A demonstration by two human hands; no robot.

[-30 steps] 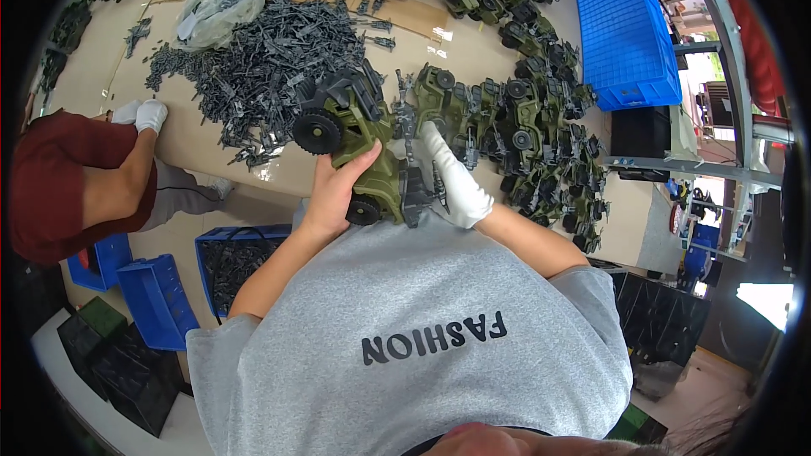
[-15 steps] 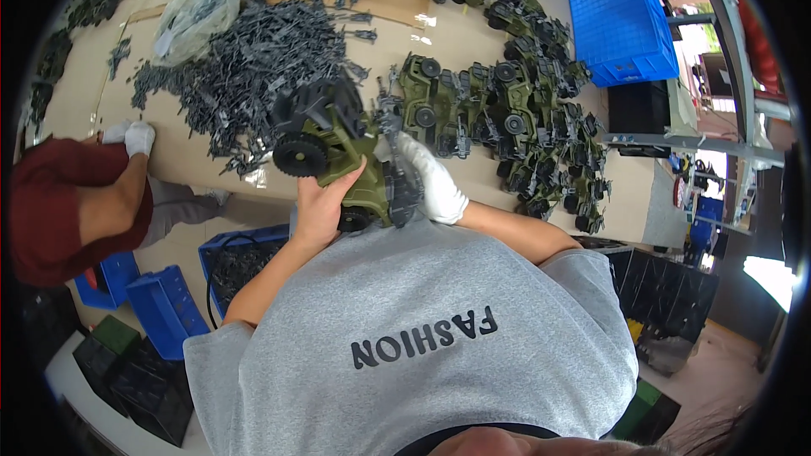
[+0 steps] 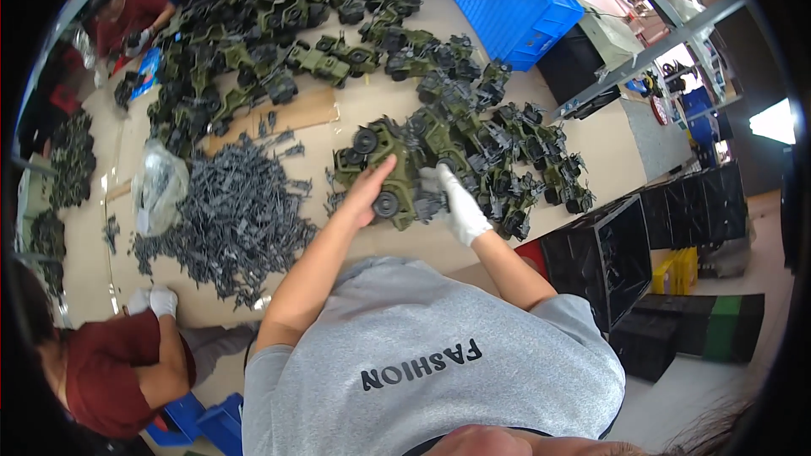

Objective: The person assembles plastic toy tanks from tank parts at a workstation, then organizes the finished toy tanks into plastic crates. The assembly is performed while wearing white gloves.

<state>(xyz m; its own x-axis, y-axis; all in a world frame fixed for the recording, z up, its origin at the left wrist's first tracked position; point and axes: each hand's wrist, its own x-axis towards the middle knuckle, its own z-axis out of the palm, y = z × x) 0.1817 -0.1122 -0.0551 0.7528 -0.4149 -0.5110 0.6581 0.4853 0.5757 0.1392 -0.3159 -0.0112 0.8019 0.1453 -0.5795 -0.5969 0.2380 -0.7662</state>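
Observation:
A green toy military vehicle (image 3: pixel 384 160) with black wheels lies on the table in front of me. My bare left hand (image 3: pixel 369 192) rests on its near side, gripping the body next to a wheel. My right hand (image 3: pixel 456 203), in a white glove, holds the vehicle's right end, beside a grey plastic part. A heap of loose grey plastic parts (image 3: pixel 232 219) lies to the left of the vehicle.
Several more green toy vehicles (image 3: pixel 524 160) crowd the table to the right and the far side (image 3: pixel 253 59). A clear bag (image 3: pixel 156 186) lies left of the grey heap. A blue crate (image 3: pixel 507 0) stands at the back. Black crates (image 3: pixel 608 262) stand at right. A person in red (image 3: pixel 118 363) sits at lower left.
I have lowered the green vehicle from near my chest to the table and shifted it toward the pile of finished vehicles. My view has swung right.

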